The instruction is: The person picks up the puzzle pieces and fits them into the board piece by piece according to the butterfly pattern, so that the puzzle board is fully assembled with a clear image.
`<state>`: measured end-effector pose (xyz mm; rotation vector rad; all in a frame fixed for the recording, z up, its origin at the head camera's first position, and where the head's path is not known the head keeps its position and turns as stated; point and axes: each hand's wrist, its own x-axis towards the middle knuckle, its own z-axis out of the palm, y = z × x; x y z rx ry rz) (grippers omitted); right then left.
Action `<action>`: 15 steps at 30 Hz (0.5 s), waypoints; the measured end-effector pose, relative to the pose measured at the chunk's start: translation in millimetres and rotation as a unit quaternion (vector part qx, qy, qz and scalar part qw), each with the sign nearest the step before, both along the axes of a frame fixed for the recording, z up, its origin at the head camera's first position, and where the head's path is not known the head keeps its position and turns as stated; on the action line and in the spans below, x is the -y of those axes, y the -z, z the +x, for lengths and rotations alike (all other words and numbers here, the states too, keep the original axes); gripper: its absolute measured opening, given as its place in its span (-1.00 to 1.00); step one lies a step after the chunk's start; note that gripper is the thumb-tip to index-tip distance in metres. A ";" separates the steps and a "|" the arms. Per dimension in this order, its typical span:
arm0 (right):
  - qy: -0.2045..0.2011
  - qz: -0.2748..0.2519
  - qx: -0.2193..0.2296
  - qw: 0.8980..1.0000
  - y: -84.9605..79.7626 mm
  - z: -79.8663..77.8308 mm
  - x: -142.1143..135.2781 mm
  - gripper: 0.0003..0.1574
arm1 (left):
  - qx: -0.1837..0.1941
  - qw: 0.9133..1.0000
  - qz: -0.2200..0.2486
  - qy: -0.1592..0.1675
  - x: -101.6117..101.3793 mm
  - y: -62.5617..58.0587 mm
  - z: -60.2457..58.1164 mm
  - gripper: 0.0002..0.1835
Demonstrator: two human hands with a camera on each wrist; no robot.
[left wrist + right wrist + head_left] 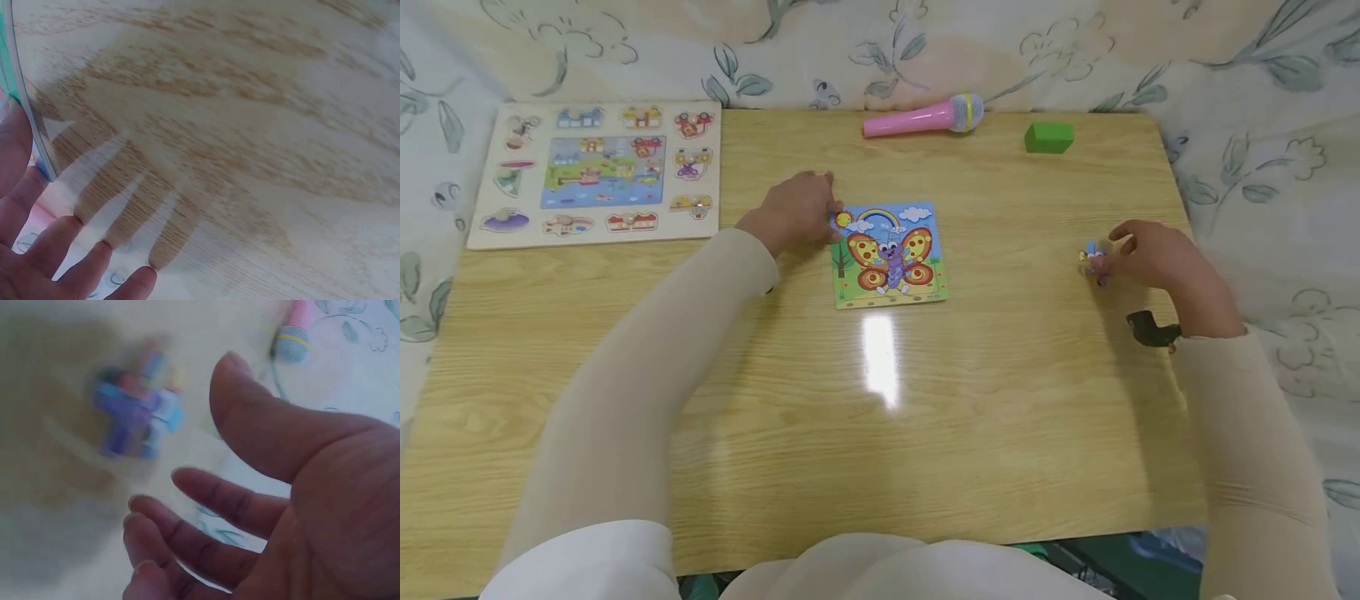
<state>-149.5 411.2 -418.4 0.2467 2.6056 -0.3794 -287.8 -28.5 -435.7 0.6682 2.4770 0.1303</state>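
Observation:
A square butterfly puzzle lies flat on the table near its middle. My left hand rests at the puzzle's upper left corner, thumb and forefinger at its edge. In the left wrist view, the other fingers are spread, their tips on the tabletop. Over at the right side, my right hand reaches beside a small multicoloured toy. The right wrist view has this toy blurred, with blue, purple and red parts; a gap separates it from the loosely bent fingers.
A white peg puzzle board lies at the back left. A pink toy microphone and a green block lie along the back edge. Flowered cloth covers the wall behind the wooden table.

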 end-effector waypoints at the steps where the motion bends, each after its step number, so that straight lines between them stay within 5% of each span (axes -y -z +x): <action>1: 0.002 -0.006 -0.003 1.000 5.1 2.9 -1.4 -0.05 | 0.002 1.000 -0.001 -0.001 0.7 0.1 0.0 -0.34; 7: -0.001 -0.040 -0.059 0.997 26.9 8.3 -0.7 -0.08 | -0.003 1.000 0.004 -0.002 2.3 0.6 0.2 -0.36; 15: 0.018 -0.022 -0.085 0.996 24.6 1.5 14.5 -0.21 | -0.007 1.000 0.002 0.003 1.5 1.1 0.9 -0.35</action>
